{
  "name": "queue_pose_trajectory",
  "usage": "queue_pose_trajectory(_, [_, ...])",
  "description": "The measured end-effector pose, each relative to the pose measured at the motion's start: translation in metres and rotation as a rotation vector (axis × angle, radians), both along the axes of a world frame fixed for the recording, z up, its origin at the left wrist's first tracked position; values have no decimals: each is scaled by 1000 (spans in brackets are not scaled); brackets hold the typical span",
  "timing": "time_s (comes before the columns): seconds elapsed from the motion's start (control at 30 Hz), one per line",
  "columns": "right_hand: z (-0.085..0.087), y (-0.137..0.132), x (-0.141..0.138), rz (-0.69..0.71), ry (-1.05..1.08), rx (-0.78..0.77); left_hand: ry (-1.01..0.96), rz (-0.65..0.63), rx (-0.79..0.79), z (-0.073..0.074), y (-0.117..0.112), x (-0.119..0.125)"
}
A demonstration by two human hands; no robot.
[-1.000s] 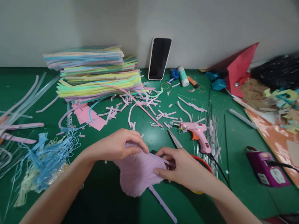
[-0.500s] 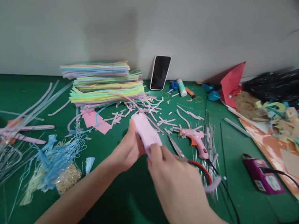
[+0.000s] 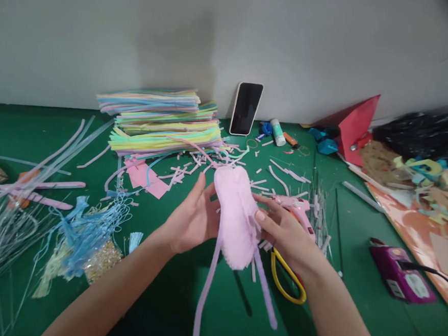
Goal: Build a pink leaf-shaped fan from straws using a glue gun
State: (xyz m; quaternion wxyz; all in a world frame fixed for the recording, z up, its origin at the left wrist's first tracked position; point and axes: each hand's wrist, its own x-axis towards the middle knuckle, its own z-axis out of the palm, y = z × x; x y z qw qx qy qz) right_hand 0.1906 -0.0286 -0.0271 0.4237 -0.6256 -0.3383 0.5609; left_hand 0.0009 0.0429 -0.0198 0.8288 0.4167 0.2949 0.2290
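Since half a second earlier, the right hand had shifted from across the near end of the fuzzy lilac piece to its right edge, and the piece had turned to show a broad face. It was located between both hands, above the green tabletop, its long side running toward the wearer. The right hand was partly closed, gripping that edge with the thumb in front; its other fingertips were partly hidden. The left hand was loosely open at the opposite edge, thumb raised clear, fingers passing behind the piece; their contact could not be determined. Two long lilac strips hung from below the piece. A yellow scissors handle was noted near the right wrist. The pink glue gun lay beyond that hand, partly covered by it.
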Motion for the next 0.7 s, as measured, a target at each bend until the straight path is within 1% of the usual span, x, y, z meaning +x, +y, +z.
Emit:
queue_pose_trajectory(0.07, [-5,1,-7,-23,132,-11,-62,78,-130,-2,-1,3])
queue_pose_trajectory(0.1, [-5,0,-9,-58,165,1,-63,124,-166,-3,0,3])
queue_pose_trajectory(0.17, [-3,-2,-10,-149,180,40,4,215,-135,-7,5,0])
queue_pose_trajectory(0.23, [-3,-6,-8,-239,148,90,115,282,-26,-9,13,-7])
queue_pose_trajectory(0.27, [-3,-9,-6,-271,114,115,193,288,46,-9,18,-12])
queue_pose_trajectory(0.33, [-4,-14,-3,-300,8,148,339,251,206,-7,26,-20])
queue_pose_trajectory(0.43, [-4,-21,-2,-281,-164,161,447,166,360,-1,29,-25])
queue_pose_trajectory(0.57, [-2,-26,-6,-262,-264,166,490,124,465,3,22,-21])
queue_pose_trajectory(0.7, [-3,-29,-9,-269,-266,136,509,136,476,6,16,-17])
